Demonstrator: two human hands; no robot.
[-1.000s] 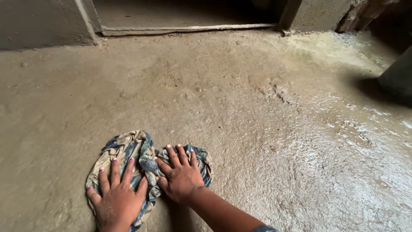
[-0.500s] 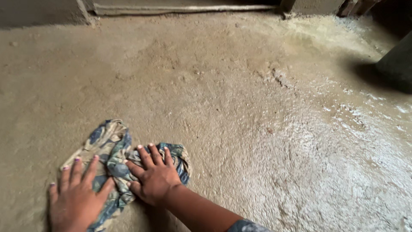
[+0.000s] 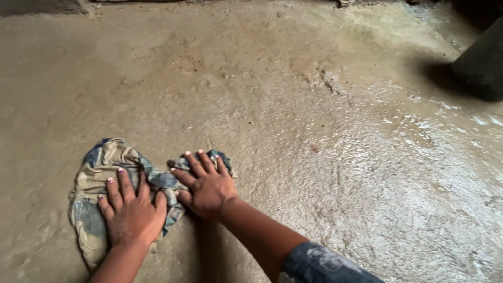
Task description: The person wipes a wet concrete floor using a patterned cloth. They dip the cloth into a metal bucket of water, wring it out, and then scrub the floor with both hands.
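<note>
Both hands, the left hand (image 3: 131,215) and right hand (image 3: 207,183), press flat and open on the muddy patterned cloth (image 3: 99,178), which has slid leftward across the wet concrete floor (image 3: 314,105), so wiping continues.

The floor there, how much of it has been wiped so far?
The floor glistens wet on the right, which looks already gone over. The left hand and right hand press flat on a crumpled blue-patterned rag at the lower left. The duller stretch toward the top and left seemingly remains.
</note>
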